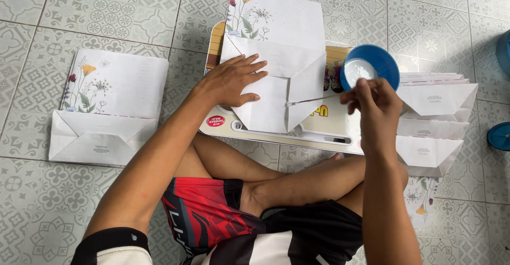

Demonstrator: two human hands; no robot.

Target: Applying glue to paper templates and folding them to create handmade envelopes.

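Observation:
My left hand [232,80] lies flat, fingers spread, on a white folded paper envelope [276,79] with a flower print at its top. The envelope rests on a small low table [319,129] over my crossed legs. My right hand [374,103] is pinched on a thin stick [313,99] whose tip touches the envelope's right flap. A blue bowl [370,65] with white paste stands just above my right hand.
A stack of folded flower-print envelopes [109,108] lies on the tiled floor to the left. Several folded envelopes [433,121] overlap at the right. Blue round objects [499,136] sit at the right edge.

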